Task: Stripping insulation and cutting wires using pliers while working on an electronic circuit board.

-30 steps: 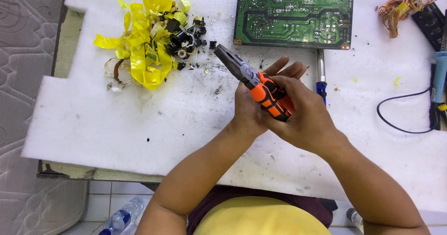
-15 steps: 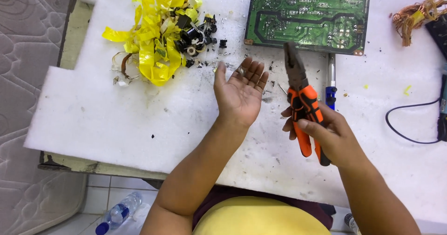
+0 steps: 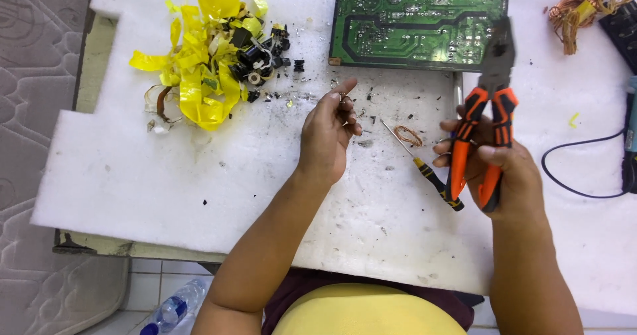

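Head view: right hand (image 3: 494, 166) grip closed around orange pliers (image 3: 488, 119) (jaws up); left hand (image 3: 328, 136) half-curled, apparently empty.

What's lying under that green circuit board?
The green circuit board lies flat on the white foam sheet, solder side up. Dark debris specks sit along its lower edge. Whatever is directly beneath it, and its component side, is covered and cannot be seen.

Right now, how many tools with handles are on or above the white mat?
2: orange-handled pliers held up in the right hand, and a small screwdriver lying on the mat beside it. Others may be hidden.
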